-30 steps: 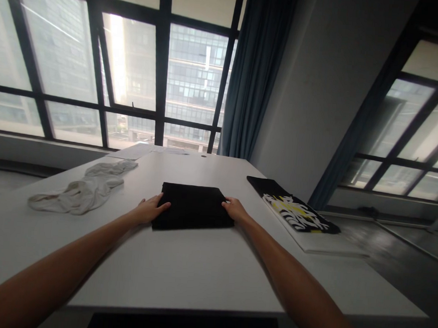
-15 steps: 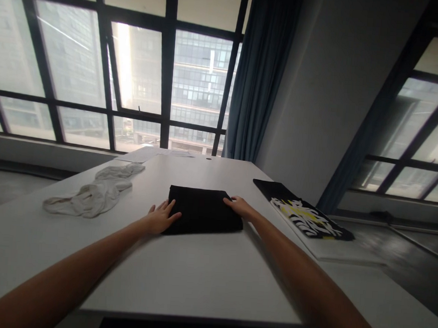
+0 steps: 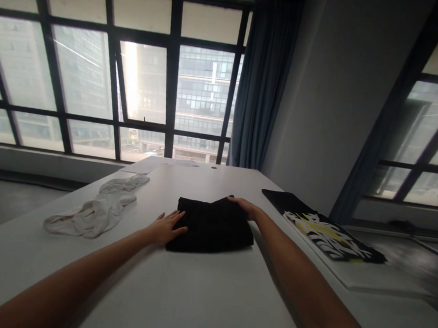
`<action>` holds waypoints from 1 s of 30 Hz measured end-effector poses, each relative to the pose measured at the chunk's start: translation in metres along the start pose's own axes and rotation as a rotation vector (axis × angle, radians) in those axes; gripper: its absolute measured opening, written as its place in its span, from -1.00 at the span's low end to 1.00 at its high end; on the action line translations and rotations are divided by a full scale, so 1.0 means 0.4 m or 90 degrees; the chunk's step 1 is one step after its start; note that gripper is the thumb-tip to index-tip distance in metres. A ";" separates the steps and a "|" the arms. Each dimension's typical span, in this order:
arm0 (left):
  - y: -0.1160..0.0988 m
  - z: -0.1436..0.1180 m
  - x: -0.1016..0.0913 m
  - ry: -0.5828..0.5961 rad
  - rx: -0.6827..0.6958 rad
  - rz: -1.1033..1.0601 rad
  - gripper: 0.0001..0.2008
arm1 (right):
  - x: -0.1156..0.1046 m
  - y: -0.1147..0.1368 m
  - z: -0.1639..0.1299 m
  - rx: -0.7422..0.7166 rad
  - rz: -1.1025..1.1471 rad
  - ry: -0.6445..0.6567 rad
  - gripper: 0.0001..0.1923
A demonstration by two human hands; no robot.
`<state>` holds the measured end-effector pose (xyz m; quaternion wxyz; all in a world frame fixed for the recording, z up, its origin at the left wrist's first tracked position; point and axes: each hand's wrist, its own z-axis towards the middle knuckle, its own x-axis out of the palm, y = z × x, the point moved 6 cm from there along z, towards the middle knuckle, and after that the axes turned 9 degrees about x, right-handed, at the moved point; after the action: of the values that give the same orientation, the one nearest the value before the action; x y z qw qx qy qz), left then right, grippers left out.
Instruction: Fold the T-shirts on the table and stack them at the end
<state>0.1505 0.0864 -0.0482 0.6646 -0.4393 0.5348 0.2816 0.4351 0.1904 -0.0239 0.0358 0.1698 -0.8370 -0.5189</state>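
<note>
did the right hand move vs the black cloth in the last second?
Yes. The right hand has gone from the folded black cloth's right edge to its far right corner, which now looks lifted off the table.

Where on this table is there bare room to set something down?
The widest bare patch of the table is the near part, between the forearms, in front of the black cloth. More lies beyond the cloth toward the papers. The left side holds a white garment, the right edge a printed shirt. The left hand and right hand flank the cloth.
</note>
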 end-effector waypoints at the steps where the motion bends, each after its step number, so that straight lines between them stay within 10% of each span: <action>1: 0.015 0.010 -0.006 -0.001 0.002 0.008 -0.17 | -0.013 0.014 0.006 -0.029 -0.012 -0.039 -0.78; 8: 0.133 0.024 -0.009 -0.107 -0.016 0.018 -0.34 | -0.144 0.135 0.043 -0.230 -0.025 -0.288 -0.40; 12: 0.140 0.019 0.000 -0.134 0.018 0.072 -0.37 | -0.196 0.219 0.040 -0.364 -0.036 -0.289 -0.23; 30: 0.142 0.037 -0.013 -0.148 0.011 0.084 -0.49 | -0.309 0.558 0.068 -0.659 -0.093 -0.519 -0.40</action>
<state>0.1079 0.1259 -0.0588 0.7057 -0.3620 0.4844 0.3691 0.4896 0.3436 0.1746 -0.2424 -0.0228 -0.4125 -0.8778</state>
